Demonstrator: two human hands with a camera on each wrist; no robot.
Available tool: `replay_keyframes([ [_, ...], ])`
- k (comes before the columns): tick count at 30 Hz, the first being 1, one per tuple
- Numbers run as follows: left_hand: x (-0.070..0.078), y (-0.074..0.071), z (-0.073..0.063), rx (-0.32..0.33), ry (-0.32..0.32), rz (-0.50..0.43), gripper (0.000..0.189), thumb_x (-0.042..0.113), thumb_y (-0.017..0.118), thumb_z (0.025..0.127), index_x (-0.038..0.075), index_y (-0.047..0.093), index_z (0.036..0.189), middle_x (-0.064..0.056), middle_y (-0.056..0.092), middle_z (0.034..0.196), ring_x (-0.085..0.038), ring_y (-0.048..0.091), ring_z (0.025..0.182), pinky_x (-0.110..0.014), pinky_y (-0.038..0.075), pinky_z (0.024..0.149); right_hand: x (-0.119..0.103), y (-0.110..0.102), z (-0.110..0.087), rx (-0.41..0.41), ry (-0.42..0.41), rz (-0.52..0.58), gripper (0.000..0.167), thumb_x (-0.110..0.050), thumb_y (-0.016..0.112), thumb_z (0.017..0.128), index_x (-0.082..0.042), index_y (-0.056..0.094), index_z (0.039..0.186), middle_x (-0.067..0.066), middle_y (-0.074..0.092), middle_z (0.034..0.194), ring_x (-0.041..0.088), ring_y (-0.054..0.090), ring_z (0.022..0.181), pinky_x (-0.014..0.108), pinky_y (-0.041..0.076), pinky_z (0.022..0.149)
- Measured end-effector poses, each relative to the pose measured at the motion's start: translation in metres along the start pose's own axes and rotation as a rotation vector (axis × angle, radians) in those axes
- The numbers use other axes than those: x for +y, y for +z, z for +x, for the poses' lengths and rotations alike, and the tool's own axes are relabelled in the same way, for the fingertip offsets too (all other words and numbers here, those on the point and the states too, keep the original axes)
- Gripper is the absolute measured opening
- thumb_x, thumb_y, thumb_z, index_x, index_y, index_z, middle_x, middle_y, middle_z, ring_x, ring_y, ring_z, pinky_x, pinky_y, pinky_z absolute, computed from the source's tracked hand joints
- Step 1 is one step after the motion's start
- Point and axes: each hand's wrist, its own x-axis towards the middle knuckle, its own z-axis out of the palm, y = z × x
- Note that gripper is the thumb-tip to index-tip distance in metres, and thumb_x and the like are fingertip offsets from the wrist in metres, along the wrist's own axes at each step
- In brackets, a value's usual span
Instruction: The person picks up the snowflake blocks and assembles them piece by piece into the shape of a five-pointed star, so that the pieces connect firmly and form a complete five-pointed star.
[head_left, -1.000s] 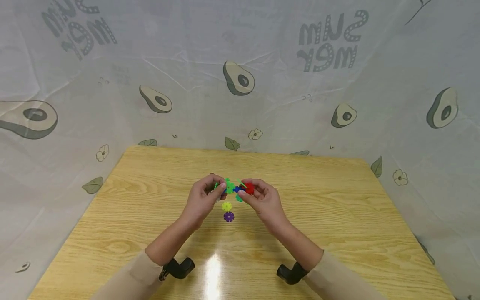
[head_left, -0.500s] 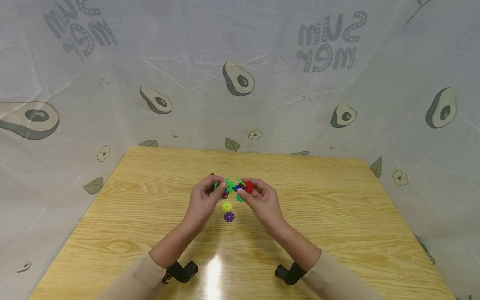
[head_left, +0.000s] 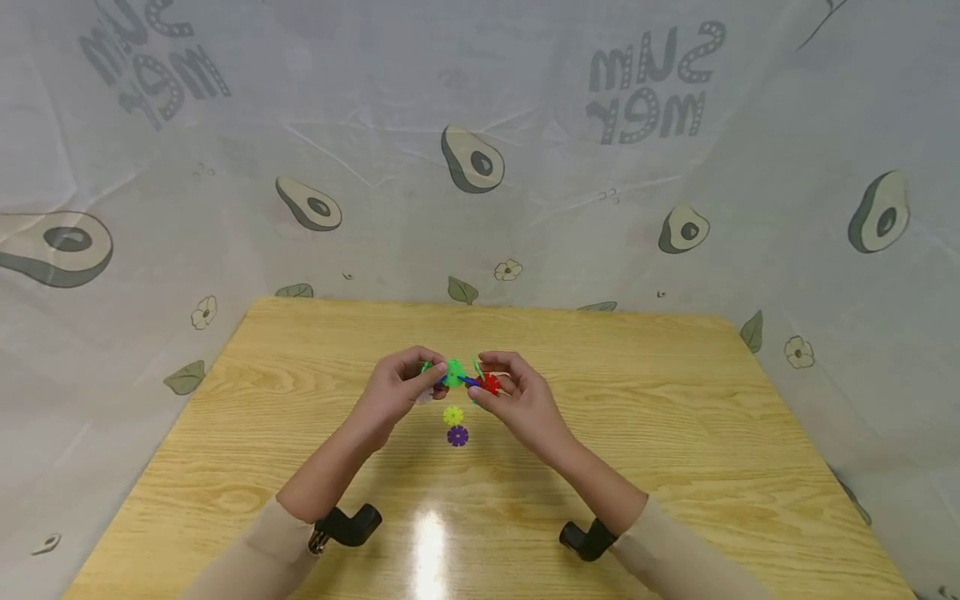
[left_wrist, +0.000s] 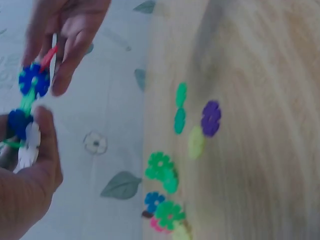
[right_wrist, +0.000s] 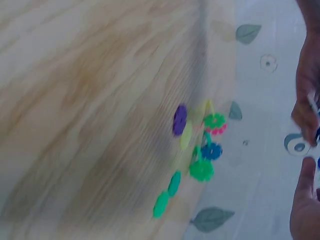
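Observation:
A short chain of interlocking flower-shaped plastic discs is held up between both hands in the head view. My left hand [head_left: 393, 387] grips its left end, where a white disc [left_wrist: 31, 145] and a dark blue disc [left_wrist: 20, 123] show in the left wrist view. A green disc [head_left: 453, 373] stands at the chain's middle. On the other side, my right hand [head_left: 528, 404] pinches the end with a red disc [head_left: 490, 384] and a blue disc [left_wrist: 34, 79]. Fingers partly hide both ends.
Below the hands, a yellow disc [head_left: 453, 415] and a purple disc [head_left: 457, 436] lie on the wooden table [head_left: 675, 433]. Two teal-green discs [left_wrist: 180, 107] lie close by. Several joined discs, among them a green one [left_wrist: 169, 214] and a blue one [left_wrist: 154, 201], rest near the table's edge.
Both hands have moved slightly apart, the left one a little leftward. The chain's green middle disc now faces the head camera more fully, and the blue part beside it is more exposed.

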Motion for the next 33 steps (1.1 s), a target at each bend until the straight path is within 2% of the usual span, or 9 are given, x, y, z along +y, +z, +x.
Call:
replay_keyframes([
  [4, 0.004, -0.012, 0.0, -0.101, -0.008, 0.019, 0.021, 0.018, 0.061, 0.108, -0.001, 0.067, 0.117, 0.003, 0.07, 0.09, -0.014, 0.07, 0.081, -0.037, 0.061, 0.09, 0.0, -0.014, -0.002, -0.152, -0.149, -0.215, 0.065, -0.007, 0.075, 0.097, -0.012, 0.045, 0.155, 0.015, 0.05, 0.155, 0.031, 0.062, 0.131, 0.041, 0.057, 0.109],
  [6, 0.005, -0.016, 0.001, -0.15, -0.009, 0.023, 0.023, 0.017, 0.06, 0.108, -0.003, 0.066, 0.118, 0.001, 0.07, 0.093, -0.015, 0.07, 0.081, -0.035, 0.06, 0.088, -0.001, -0.02, -0.003, -0.207, -0.219, -0.322, 0.068, -0.009, 0.076, 0.096, -0.016, 0.045, 0.156, 0.012, 0.052, 0.154, 0.031, 0.062, 0.131, 0.047, 0.056, 0.109],
  [9, 0.006, -0.019, 0.001, -0.2, -0.015, 0.024, 0.023, 0.015, 0.059, 0.108, -0.004, 0.066, 0.117, -0.001, 0.068, 0.098, -0.016, 0.069, 0.08, -0.032, 0.06, 0.085, -0.002, -0.025, -0.004, -0.268, -0.307, -0.44, 0.065, -0.011, 0.076, 0.097, -0.016, 0.047, 0.155, 0.008, 0.056, 0.15, 0.026, 0.065, 0.127, 0.047, 0.058, 0.107],
  [12, 0.006, -0.02, 0.001, -0.218, -0.021, 0.02, 0.022, 0.014, 0.059, 0.108, -0.004, 0.066, 0.117, -0.001, 0.065, 0.101, -0.016, 0.068, 0.08, -0.031, 0.06, 0.083, -0.002, -0.026, -0.005, -0.281, -0.379, -0.507, 0.06, -0.012, 0.077, 0.096, -0.012, 0.051, 0.151, 0.009, 0.059, 0.145, 0.026, 0.067, 0.123, 0.043, 0.059, 0.105],
  [19, 0.006, -0.017, 0.002, -0.178, -0.056, -0.04, 0.033, 0.02, 0.058, 0.109, -0.004, 0.059, 0.132, 0.001, 0.073, 0.098, -0.013, 0.073, 0.085, -0.03, 0.062, 0.09, -0.002, -0.026, -0.005, -0.186, -0.506, -0.604, 0.059, -0.012, 0.085, 0.088, -0.006, 0.06, 0.141, 0.01, 0.066, 0.136, 0.028, 0.07, 0.118, 0.037, 0.061, 0.101],
  [24, 0.005, -0.006, 0.001, -0.096, -0.051, -0.236, 0.04, 0.027, 0.052, 0.112, -0.004, 0.053, 0.137, 0.003, 0.069, 0.102, -0.013, 0.073, 0.094, -0.027, 0.063, 0.094, 0.0, -0.021, -0.001, -0.072, -0.615, -0.629, 0.062, -0.009, 0.088, 0.084, -0.005, 0.06, 0.139, 0.011, 0.067, 0.132, 0.025, 0.068, 0.117, 0.037, 0.061, 0.099],
  [28, 0.003, 0.006, -0.004, -0.049, -0.063, -0.409, 0.041, 0.033, 0.047, 0.113, -0.003, 0.055, 0.13, 0.001, 0.071, 0.103, -0.012, 0.073, 0.095, -0.027, 0.063, 0.094, 0.002, -0.017, 0.002, 0.025, -0.672, -0.622, 0.065, -0.005, 0.089, 0.081, -0.004, 0.059, 0.138, 0.013, 0.067, 0.13, 0.026, 0.067, 0.118, 0.035, 0.06, 0.1],
  [30, 0.002, 0.014, -0.008, -0.04, -0.065, -0.444, 0.04, 0.033, 0.047, 0.113, -0.004, 0.056, 0.126, 0.001, 0.073, 0.102, -0.012, 0.074, 0.096, -0.027, 0.063, 0.094, 0.003, -0.015, 0.003, 0.05, -0.683, -0.612, 0.066, -0.003, 0.089, 0.08, -0.003, 0.059, 0.139, 0.013, 0.067, 0.131, 0.026, 0.067, 0.118, 0.033, 0.059, 0.102],
  [33, -0.001, 0.026, -0.012, -0.049, -0.053, -0.433, 0.039, 0.029, 0.049, 0.112, -0.007, 0.056, 0.126, 0.001, 0.072, 0.106, -0.012, 0.072, 0.1, -0.027, 0.061, 0.097, 0.005, -0.011, 0.004, 0.068, -0.695, -0.609, 0.067, -0.002, 0.089, 0.079, -0.001, 0.059, 0.139, 0.015, 0.066, 0.132, 0.027, 0.067, 0.117, 0.032, 0.059, 0.102],
])
